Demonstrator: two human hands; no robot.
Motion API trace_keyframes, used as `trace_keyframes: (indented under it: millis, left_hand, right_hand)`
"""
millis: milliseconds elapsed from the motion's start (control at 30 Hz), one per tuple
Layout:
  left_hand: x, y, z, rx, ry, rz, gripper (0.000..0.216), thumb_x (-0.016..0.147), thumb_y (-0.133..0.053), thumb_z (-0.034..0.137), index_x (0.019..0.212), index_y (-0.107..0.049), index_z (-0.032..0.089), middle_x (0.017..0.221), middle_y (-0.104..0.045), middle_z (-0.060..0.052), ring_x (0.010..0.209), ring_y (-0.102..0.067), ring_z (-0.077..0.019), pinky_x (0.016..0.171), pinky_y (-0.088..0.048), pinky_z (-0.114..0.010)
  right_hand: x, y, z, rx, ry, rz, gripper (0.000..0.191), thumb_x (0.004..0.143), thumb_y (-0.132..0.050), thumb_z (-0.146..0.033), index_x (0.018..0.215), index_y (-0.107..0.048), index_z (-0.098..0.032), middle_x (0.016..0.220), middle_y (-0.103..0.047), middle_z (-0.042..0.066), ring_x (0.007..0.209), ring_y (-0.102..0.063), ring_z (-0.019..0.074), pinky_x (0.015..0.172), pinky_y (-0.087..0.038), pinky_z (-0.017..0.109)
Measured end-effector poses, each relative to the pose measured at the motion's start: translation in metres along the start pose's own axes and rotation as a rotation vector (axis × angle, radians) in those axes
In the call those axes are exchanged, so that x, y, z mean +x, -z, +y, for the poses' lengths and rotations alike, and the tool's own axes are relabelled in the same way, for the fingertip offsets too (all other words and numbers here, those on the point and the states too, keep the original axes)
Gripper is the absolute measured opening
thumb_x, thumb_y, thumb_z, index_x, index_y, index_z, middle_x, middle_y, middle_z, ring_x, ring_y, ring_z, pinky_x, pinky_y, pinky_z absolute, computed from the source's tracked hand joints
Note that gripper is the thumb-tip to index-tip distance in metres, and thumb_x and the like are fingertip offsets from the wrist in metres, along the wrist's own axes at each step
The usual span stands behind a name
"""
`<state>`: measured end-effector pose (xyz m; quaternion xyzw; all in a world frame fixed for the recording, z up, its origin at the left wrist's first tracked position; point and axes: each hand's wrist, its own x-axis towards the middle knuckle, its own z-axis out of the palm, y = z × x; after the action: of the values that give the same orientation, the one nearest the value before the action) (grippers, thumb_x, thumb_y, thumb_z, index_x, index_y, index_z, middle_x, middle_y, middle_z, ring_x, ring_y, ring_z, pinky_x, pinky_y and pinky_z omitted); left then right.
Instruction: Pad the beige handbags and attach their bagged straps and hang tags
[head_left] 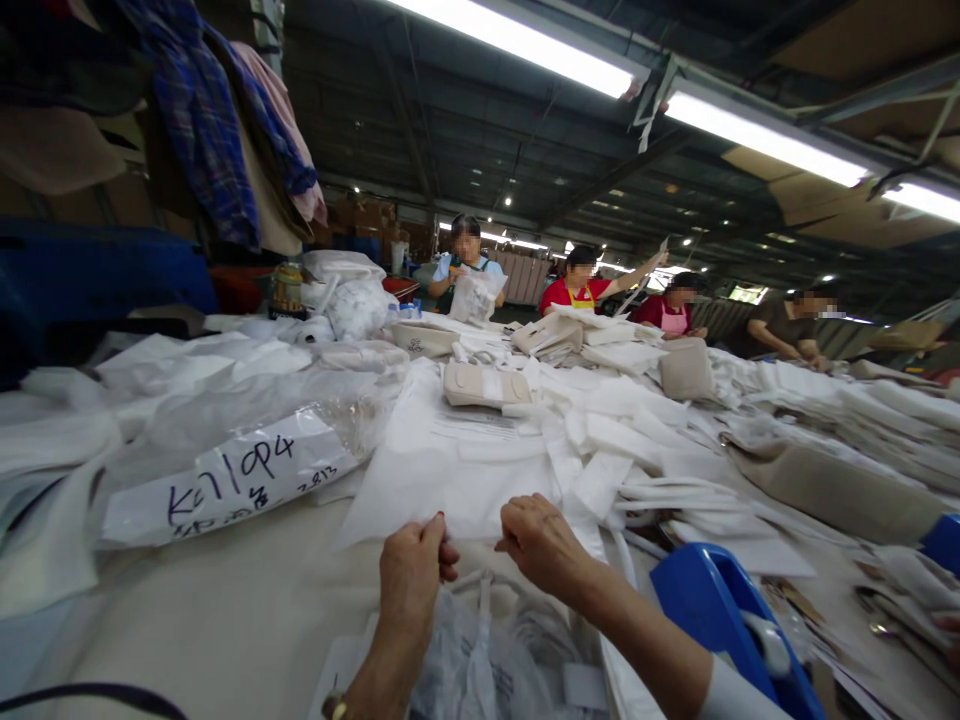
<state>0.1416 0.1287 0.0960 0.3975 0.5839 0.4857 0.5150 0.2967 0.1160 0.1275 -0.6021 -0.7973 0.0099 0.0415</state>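
Observation:
My left hand (415,568) is closed, its thumb pressed on the curled fingers. Just across from it, my right hand (541,545) is closed too, knuckles up. Whatever either one pinches is hidden or too thin to make out. Both are at the near edge of a thin white sheet (450,490). Below and between my wrists lies a clear plastic bag (517,650) with pale straps or cords about it. Farther up on the white sheets rests a small beige pouch (486,384) with a white band round it.
A plastic-wrapped bundle (247,480) with handwriting lies on the left. A blue tape dispenser (720,610) stands at the right, near a larger beige piece (825,480). White sheets and beige pieces are heaped across the table. Several co-workers (577,290) work behind it.

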Motion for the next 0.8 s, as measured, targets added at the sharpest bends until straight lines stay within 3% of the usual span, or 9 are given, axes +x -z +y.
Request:
trace_keyframes:
  millis: [267,367,533,667,800]
  left_hand:
    - [0.0,-0.001,-0.002,-0.041,-0.022,0.03,0.041,0.056,-0.052,0.058,0.048,-0.05,0.018,0.035,-0.048,0.002,0.029,-0.042,-0.0103,0.035,-0.033,-0.023]
    - [0.003,-0.001,-0.005,-0.039,-0.029,0.035,0.039,0.058,-0.048,0.056,0.049,-0.051,0.018,0.037,-0.051,0.0,0.03,-0.044,-0.0118,0.036,-0.034,-0.024]
    - [0.009,0.0,-0.013,0.004,-0.073,0.072,0.035,0.062,-0.045,0.05,0.05,-0.054,0.018,0.043,-0.058,-0.006,0.035,-0.047,-0.0138,0.042,-0.034,-0.026]
    - [0.012,0.001,-0.016,0.034,-0.101,0.083,0.038,0.066,-0.043,0.051,0.05,-0.056,0.019,0.039,-0.057,-0.006,0.036,-0.047,-0.0159,0.044,-0.035,-0.028]
    - [0.012,0.0,-0.018,0.061,-0.086,0.118,0.052,0.069,-0.039,0.062,0.038,-0.048,0.022,0.037,-0.055,-0.01,0.038,-0.048,-0.0188,0.047,-0.036,-0.032]
  right_hand:
    - [-0.003,0.001,0.002,0.004,-0.031,0.021,0.013,0.08,-0.069,-0.026,0.075,-0.061,-0.016,0.075,-0.064,0.003,0.076,-0.059,0.0169,0.067,-0.036,0.025]
    - [-0.006,0.001,0.003,-0.018,-0.003,0.015,0.007,0.085,-0.061,-0.021,0.08,-0.063,-0.016,0.08,-0.066,0.005,0.079,-0.061,0.0171,0.072,-0.037,0.026]
    - [-0.01,0.001,0.004,-0.065,0.008,0.002,0.02,0.087,-0.049,-0.007,0.081,-0.066,-0.016,0.085,-0.068,0.007,0.081,-0.062,0.0169,0.077,-0.036,0.028]
    - [-0.013,0.004,0.005,-0.085,-0.009,0.003,0.017,0.083,-0.053,-0.006,0.075,-0.066,-0.014,0.079,-0.068,0.007,0.077,-0.062,0.0178,0.073,-0.036,0.029]
    - [-0.016,0.005,0.007,-0.097,-0.021,0.038,0.012,0.079,-0.058,-0.005,0.073,-0.064,-0.014,0.078,-0.067,0.006,0.078,-0.061,0.0186,0.073,-0.035,0.029]
